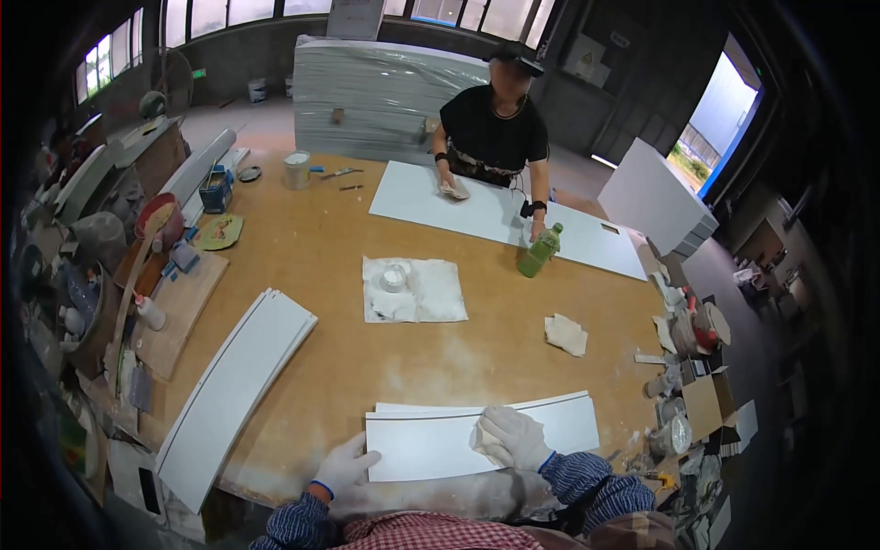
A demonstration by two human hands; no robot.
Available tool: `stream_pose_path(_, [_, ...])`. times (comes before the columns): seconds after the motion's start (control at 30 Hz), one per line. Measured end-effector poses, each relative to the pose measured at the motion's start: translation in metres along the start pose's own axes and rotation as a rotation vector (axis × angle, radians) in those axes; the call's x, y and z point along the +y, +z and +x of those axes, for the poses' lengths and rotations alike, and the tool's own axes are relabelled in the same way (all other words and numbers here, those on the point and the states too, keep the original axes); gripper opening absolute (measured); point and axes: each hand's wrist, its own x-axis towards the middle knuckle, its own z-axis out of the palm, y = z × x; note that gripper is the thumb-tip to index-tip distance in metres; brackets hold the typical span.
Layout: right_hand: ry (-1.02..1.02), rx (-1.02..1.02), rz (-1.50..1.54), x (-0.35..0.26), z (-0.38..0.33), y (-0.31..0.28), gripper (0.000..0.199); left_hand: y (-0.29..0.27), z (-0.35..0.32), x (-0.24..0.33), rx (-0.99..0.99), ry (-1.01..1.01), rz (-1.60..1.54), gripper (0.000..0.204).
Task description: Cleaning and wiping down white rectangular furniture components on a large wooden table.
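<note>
A stack of white panels [431,445] lies at the near edge of the wooden table [321,257]. My left hand [346,467], in a white glove, rests flat on the table against the panels' near left corner. In its own white glove, my right hand [516,437] presses a crumpled white rag [486,444] onto the top panel's right half.
Across the table a person wipes a long white panel [486,215] with a cloth, holding a green bottle [541,250]. A white cloth with a small tub [411,289] lies mid-table, a loose rag [566,334] to the right. Stacked white strips [234,390] at left; clutter along both sides.
</note>
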Motion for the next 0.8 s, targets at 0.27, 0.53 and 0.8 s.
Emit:
stream_pose_path(0.27, [0.141, -0.169, 0.055, -0.007, 0.045, 0.006, 0.054, -0.006, -0.002, 0.058, -0.022, -0.142, 0.316, 0.068])
stream_pose_path(0.53, [0.044, -0.016, 0.197, -0.070, 0.131, 0.079, 0.057, -0.005, -0.003, 0.059, -0.092, -0.181, 0.048, 0.061])
stream_pose_path(0.8, [-0.262, 0.005, 0.219, -0.096, 0.146, 0.088, 0.052, 0.006, 0.000, 0.035, -0.034, -0.351, -0.992, 0.092])
